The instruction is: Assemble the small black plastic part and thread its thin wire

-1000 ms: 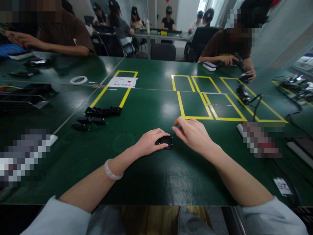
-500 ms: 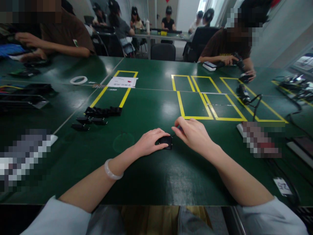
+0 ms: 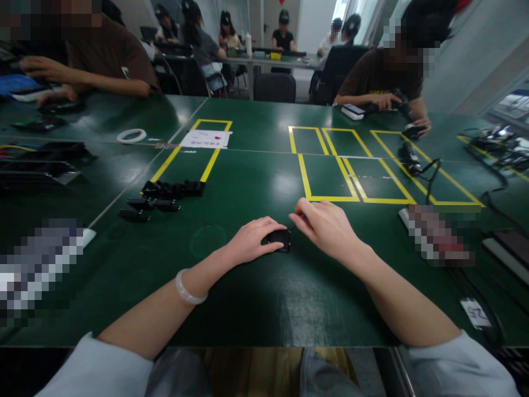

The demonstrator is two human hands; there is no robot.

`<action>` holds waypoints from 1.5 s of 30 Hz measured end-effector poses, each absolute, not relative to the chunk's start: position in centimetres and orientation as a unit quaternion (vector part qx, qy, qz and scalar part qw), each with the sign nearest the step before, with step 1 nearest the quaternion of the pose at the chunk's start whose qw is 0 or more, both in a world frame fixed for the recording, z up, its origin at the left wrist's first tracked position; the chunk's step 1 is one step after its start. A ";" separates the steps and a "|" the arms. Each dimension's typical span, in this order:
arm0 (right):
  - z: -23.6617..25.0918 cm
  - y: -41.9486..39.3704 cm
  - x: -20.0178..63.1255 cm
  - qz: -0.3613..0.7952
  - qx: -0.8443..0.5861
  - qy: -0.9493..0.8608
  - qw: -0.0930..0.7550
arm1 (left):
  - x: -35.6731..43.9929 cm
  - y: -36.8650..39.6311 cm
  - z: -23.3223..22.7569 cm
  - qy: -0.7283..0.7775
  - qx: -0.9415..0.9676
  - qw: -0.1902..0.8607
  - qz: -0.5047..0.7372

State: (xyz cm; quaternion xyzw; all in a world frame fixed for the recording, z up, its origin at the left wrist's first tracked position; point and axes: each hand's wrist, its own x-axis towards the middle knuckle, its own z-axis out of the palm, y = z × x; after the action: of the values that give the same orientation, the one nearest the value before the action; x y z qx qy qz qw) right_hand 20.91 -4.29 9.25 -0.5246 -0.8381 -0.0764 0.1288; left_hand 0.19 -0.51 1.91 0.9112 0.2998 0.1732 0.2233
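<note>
Hands unmoved, left hand [image 3: 253,241] still covering black part [image 3: 279,240]

Green table [image 3: 248,309], yellow tape boxes [image 3: 330,176], black chair [image 3: 275,87], grey walls.

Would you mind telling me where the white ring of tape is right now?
In the head view the white tape ring lies flat on the green table, far left, just left of the white paper sheet inside the yellow outline.
</note>
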 end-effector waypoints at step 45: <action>9.2 -4.2 20.8 -0.071 -0.529 -0.834 0.139 | 0.1 -0.6 1.9 0.306 0.910 0.221 0.170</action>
State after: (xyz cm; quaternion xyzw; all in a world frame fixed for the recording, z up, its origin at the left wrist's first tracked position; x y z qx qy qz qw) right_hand 20.83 -4.23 9.17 -0.5292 -0.8340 -0.0710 0.1393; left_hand 0.14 -0.56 1.92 0.9104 0.3055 0.1702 0.2209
